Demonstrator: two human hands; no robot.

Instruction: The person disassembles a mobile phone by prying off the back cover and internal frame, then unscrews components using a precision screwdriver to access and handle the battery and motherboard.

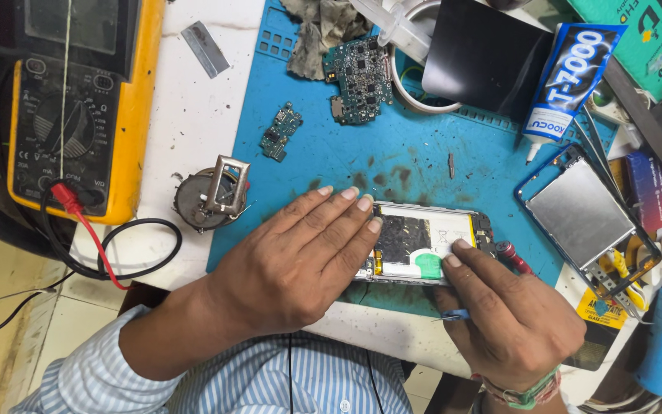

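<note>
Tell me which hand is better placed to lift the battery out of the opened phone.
Probably the right hand: its fingertips already rest on the battery by the green tab and it holds a small blue tool. The left hand lies flat over the opened phone, steadying it.

Bright, even light falls from above, and the blue mat (pixel 392 165) and white tabletop (pixel 181 115) read clearly. Soft, short shadows sit under both hands. A pale glare lies on the metal plate (pixel 580 215) at three o'clock. Focus stays sharp centrally; straight edges bend slightly toward the corners.
</note>
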